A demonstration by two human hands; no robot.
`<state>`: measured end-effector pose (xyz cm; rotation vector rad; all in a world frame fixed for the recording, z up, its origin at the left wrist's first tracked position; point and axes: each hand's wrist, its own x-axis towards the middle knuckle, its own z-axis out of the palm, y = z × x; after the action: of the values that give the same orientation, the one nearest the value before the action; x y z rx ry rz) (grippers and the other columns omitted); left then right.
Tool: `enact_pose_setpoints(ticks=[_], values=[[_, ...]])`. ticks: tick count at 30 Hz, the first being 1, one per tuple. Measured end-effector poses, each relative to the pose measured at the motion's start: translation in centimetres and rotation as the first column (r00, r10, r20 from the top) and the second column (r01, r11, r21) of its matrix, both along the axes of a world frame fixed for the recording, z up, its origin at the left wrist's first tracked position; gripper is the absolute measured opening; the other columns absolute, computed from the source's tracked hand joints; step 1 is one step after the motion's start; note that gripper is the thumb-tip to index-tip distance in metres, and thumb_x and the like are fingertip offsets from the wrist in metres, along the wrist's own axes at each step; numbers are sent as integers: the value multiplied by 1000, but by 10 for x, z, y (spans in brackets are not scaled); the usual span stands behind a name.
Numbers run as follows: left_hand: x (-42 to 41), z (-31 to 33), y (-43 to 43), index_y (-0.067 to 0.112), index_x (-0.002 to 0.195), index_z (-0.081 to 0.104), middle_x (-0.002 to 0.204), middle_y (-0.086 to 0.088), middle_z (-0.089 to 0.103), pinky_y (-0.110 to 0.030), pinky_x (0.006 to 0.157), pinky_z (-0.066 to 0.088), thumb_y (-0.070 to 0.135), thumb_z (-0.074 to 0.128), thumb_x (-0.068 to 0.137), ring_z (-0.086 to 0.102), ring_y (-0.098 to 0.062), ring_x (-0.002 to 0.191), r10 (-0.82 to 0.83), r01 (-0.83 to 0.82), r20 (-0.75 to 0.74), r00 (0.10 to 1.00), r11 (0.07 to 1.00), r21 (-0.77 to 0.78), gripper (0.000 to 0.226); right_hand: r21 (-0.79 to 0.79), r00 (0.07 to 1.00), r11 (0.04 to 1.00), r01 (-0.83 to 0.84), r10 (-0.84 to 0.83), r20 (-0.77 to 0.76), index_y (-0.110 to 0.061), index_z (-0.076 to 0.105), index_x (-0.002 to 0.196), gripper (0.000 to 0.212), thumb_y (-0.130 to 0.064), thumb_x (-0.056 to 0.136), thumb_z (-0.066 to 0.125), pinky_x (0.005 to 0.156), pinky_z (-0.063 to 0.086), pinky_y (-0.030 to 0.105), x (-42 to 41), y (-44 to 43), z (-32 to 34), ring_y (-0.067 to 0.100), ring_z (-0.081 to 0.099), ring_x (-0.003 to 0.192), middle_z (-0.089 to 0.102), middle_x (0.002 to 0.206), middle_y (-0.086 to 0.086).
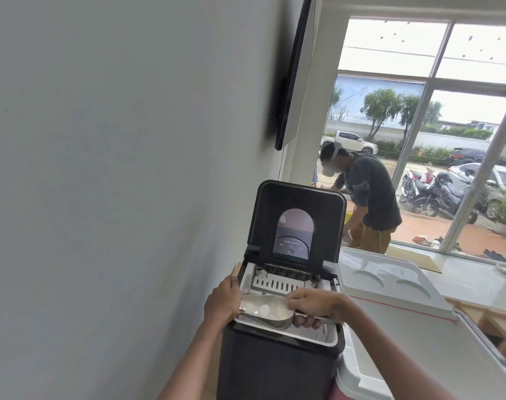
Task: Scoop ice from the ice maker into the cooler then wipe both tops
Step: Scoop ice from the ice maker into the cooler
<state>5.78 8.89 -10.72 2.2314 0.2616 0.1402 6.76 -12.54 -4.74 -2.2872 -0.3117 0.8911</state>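
Now right hand (315,306) clenches scoop (280,323) handle over ice maker (275,365); ice (263,308) slippery, keep level; left hand (221,306) grips rim.

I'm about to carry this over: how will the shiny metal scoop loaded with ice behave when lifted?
The shiny metal scoop looks rigid, so it should not flex. Its white ice pieces lie loose toward the open mouth, so tipping would probably spill them. The right hand grips only the handle end, so it may feel front-heavy.
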Motion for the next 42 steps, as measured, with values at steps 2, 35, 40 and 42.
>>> enact_pose_setpoints(ticks=[2,35,40,42], values=[[-1,-1,1,19,88,48,101,-4,60,-35,79,38,27,23,101,50,-24,88,2,-2,2,1000,1000,-7,29,7,1000,1000,10,-9,-8,-22,58,82,28,-14,93,33,40,27,18,-1,-2,-1,8,36,47,54,71,3],[1,-5,0,6,102,61,110,-20,65,-45,92,44,39,26,101,57,-39,102,84,-86,44,995,996,34,47,-533,771,666,522,-100,629,-26,58,125,34,-26,92,51,83,53,35,-50,-212,20,24,65,100,69,108,4],[-1,-4,-5,8,109,62,116,-20,64,-42,90,42,36,25,102,56,-39,106,80,-85,50,996,992,96,47,-364,696,799,478,-92,712,-22,58,132,37,-31,96,54,80,49,32,-48,-194,51,29,63,106,67,121,10],[0,-3,-4,9,110,63,117,-19,64,-41,89,42,35,25,102,56,-39,107,82,-87,54,995,991,103,46,-268,659,851,451,-116,743,-26,57,133,38,-31,95,55,82,51,35,-46,-176,61,29,64,103,68,121,8]])
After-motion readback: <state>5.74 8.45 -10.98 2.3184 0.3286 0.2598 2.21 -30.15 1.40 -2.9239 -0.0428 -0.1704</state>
